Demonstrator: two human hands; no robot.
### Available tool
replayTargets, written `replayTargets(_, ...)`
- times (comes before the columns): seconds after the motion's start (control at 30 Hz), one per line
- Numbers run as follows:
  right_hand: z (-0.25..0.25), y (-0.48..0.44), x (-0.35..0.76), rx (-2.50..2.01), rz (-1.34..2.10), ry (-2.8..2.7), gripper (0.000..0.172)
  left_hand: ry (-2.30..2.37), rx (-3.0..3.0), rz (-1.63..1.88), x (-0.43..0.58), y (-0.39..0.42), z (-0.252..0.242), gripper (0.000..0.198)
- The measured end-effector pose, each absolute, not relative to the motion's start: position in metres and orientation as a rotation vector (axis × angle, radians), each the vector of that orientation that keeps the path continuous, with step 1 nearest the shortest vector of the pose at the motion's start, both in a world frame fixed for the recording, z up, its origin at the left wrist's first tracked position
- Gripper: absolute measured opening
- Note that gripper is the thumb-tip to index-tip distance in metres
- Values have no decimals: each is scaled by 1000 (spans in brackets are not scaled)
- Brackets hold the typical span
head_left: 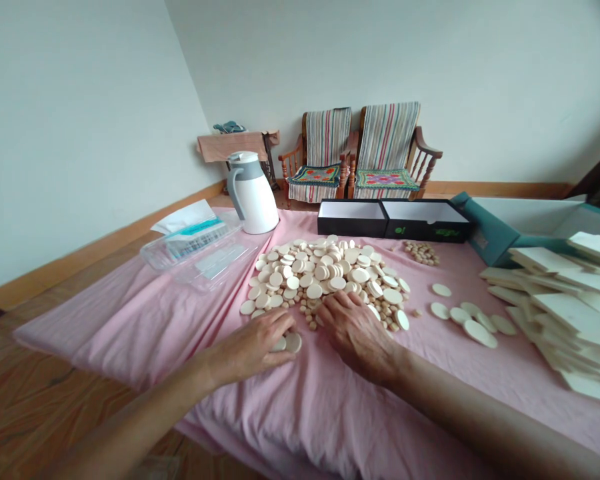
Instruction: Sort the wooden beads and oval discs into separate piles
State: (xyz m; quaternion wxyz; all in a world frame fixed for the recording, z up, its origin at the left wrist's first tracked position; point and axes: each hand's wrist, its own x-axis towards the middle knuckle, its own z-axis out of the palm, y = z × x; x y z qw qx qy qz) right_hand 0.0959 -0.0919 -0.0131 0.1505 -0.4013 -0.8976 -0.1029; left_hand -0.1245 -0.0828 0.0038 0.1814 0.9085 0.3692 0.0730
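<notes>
- The left hand (267,339) lies at the near left edge of the pile of pale discs (314,277); its thumb and fingers stand apart, with loose discs (293,343) showing between them; whether it clamps these, I cannot tell.
- The right hand (355,328) reaches over the pile's near edge, fingers bent down beside small round pieces (310,313); its fingertips are partly hidden, so I cannot tell whether they close on anything.
- The pile spreads over a pink cloth (300,413), between and beyond the hands; small pieces show at its near and right edges.
- Right: larger discs (480,333) lie apart from the pile; farther right, pale boards (575,313) are heaped.
- Far: black boxes (353,229) and a teal box (495,233); far left, a white jug (261,203).
</notes>
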Motion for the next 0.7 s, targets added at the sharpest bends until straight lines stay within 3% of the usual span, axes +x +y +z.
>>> replayTargets(0.37, -1, -72, 103, -1243, -153, -2457, 14, 1118, 2475, 619, -87, -18, 22, 15)
replayTargets(0.53, 14, -49, 130, -1251, -58, -2221, 28, 1206, 2532, 1013, -60, 14, 19, 35)
replayTargets(0.7, 19, -48, 193, -1397, -33, -2015, 18, 882, 2765, 889, -38, -7, 16, 29)
